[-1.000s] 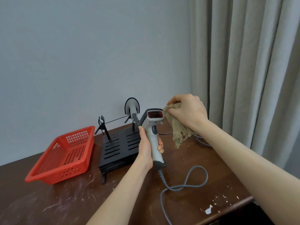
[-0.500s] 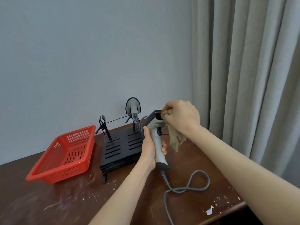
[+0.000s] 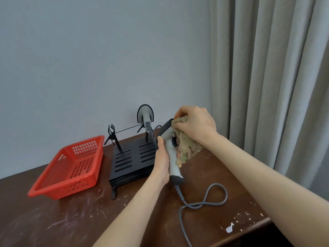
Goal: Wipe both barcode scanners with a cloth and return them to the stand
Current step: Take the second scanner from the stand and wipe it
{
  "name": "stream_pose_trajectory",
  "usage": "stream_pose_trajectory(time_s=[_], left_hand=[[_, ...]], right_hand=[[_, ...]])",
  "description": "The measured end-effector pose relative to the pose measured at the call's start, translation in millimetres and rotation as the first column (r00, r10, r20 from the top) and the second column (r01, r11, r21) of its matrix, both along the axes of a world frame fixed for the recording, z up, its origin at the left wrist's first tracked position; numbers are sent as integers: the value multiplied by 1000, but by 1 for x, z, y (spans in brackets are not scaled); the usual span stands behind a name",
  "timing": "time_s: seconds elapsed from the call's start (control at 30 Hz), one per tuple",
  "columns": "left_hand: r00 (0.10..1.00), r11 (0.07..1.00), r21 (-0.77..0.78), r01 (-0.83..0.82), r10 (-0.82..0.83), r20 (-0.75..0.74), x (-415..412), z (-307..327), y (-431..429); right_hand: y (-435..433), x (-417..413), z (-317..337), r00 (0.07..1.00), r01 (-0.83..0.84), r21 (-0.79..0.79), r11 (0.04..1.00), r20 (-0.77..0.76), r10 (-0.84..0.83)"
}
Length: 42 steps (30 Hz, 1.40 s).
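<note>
Above the right part of the dark wooden desk (image 3: pixel 71 220), clear of its top, held nearly upright: a barcode scanner (image 3: pixel 170 154), light grey along the handle, dark at the head and at the butt, with a black trigger on its right side. Gripped by the left hand (image 3: pixel 162 161), fingers wrapped round the handle, thumb lying up its near side. From the butt, a grey cable (image 3: pixel 204 204), ribbed at first, then looping on the desk and running off toward the near edge.

Against the scanner's head, pressed from the right, a frayed beige cloth (image 3: pixel 187 148), bunched in the right hand (image 3: pixel 195 125), whose fingers curl tight round it. Loose end of the cloth hanging beside the handle, hiding part of the left fingertips.

Farther back, left of the held one, a second scanner (image 3: pixel 145 115), seated on the far right post of the black slotted stand (image 3: pixel 132 161), rounded head uppermost.

Left of the stand, just beside it, a red plastic basket (image 3: pixel 62 190), with only its own perforated floor and walls on show inside.

Behind everything, a plain grey wall (image 3: pixel 89 68); on the right, a pale pleated curtain (image 3: pixel 276 86).
</note>
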State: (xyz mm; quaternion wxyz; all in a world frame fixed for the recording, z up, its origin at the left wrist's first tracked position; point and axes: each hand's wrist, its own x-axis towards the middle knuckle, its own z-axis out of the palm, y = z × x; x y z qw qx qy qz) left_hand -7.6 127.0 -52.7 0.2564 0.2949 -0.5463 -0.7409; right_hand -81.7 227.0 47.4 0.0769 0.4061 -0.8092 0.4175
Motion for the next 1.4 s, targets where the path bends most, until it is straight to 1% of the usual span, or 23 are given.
stream_pose_trajectory(time_s=[0.07,0.17,0.23,0.27,0.33,0.4,0.47,0.53,0.6,0.63,0.7,0.77,0.8,0.83,0.87,0.97,1.03,1.1,1.13,1.2,1.27,1.3,1.4], left_hand=[[1000,1000,-1,6,-6,-2,1,1,3],[1000,998,61,0,1,-30,4,0,8],[996,994,106,-12,21,-87,5,2,7],[994,993,116,-12,24,-103,5,3,4],[994,995,102,-21,32,-103,6,6,2],[996,997,71,-31,36,-76,6,7,4],[999,998,61,-31,32,-22,4,8,5],[1000,996,88,-7,8,-12,4,10,9],[1000,997,81,7,-5,-30,5,10,9],[1000,998,69,4,-3,-28,6,9,8],[999,998,60,1,1,-35,8,9,7],[999,997,69,14,-12,-35,8,11,8],[999,997,80,23,-20,-34,8,12,8],[999,996,91,23,-20,-34,8,13,8],[999,995,94,16,-14,-31,8,13,8],[1000,999,51,1,-1,-1,11,11,7],[1000,999,38,-13,13,-5,13,12,7],[999,998,46,-33,34,-29,15,17,4],[998,998,45,-41,43,-36,17,19,2],[998,998,29,-48,49,-25,20,25,-1],[999,999,-1,-53,53,0,25,30,-3],[998,998,-16,-56,56,7,27,33,-4],[998,996,-63,-70,70,0,32,42,-7]], right_hand=[[0,-5,-4,992,73,83,994,-109,-64],[0,-11,-8,951,173,213,962,-291,-106],[3,-17,-8,928,229,243,943,-347,-136],[5,-21,-8,932,242,239,940,-326,-158],[10,-24,-4,968,200,195,960,-189,-163],[9,-17,1,997,72,78,994,-27,-70],[5,-7,5,998,-46,3,999,52,46],[0,-4,2,998,-53,46,998,17,52],[0,-9,-1,995,46,144,988,-99,-32],[2,-11,-2,990,87,165,983,-126,-66],[3,-11,1,995,83,118,990,-71,-75],[1,-4,4,998,-20,-4,1000,51,20],[0,-1,5,995,-60,-50,997,75,63],[-1,1,5,995,-65,-53,996,67,68],[-2,1,4,999,-32,-10,999,21,32],[-1,-5,0,967,139,189,972,-237,-92],[0,-11,-4,943,208,208,956,-300,-140],[2,-15,-8,943,242,190,951,-276,-184],[2,-16,-10,953,235,184,954,-235,-190],[2,-14,-14,982,178,131,975,-92,-167],[1,-11,-13,991,115,-17,993,70,-114],[-1,-9,-10,990,82,-103,991,121,-69],[-6,-1,0,989,-13,-287,958,137,55]])
